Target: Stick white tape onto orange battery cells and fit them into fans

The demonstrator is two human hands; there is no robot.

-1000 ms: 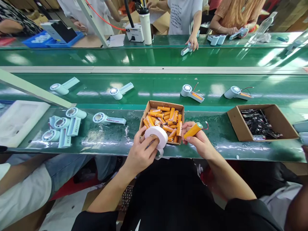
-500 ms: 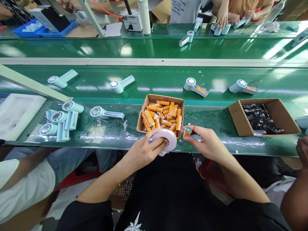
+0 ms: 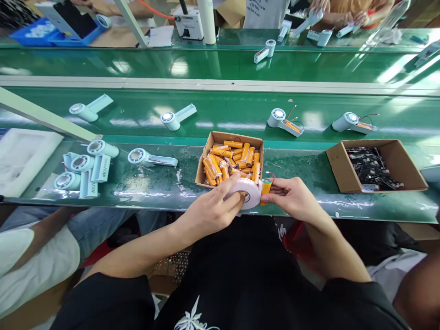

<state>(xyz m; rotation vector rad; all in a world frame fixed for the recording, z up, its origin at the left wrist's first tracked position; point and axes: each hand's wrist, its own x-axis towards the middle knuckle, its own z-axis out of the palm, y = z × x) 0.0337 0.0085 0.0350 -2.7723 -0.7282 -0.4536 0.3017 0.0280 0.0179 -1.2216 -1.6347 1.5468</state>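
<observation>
My left hand [image 3: 220,204] is closed round a roll of white tape [image 3: 253,195], with fingers in its core. In my right hand [image 3: 292,195] an orange battery [image 3: 266,188] with a thin wire is pinched between thumb and fingers. The battery's near side meets the edge of the tape roll; whether tape sticks to it I cannot tell. Just behind both hands stands a cardboard box [image 3: 201,174] filled with orange batteries [image 3: 237,158].
Another cardboard box [image 3: 407,167] at the right holds dark wired parts. Light-blue fan bodies [image 3: 91,167] cluster at the left, and one fan [image 3: 151,158] lies nearer. More fans ride the green conveyor belt [image 3: 223,110]. A white foam tray [image 3: 24,160] sits far left. Co-workers sit on both sides.
My left hand has brought the tape roll rightward, up against the battery in my right hand. The fans on the belt have shifted slightly right.
</observation>
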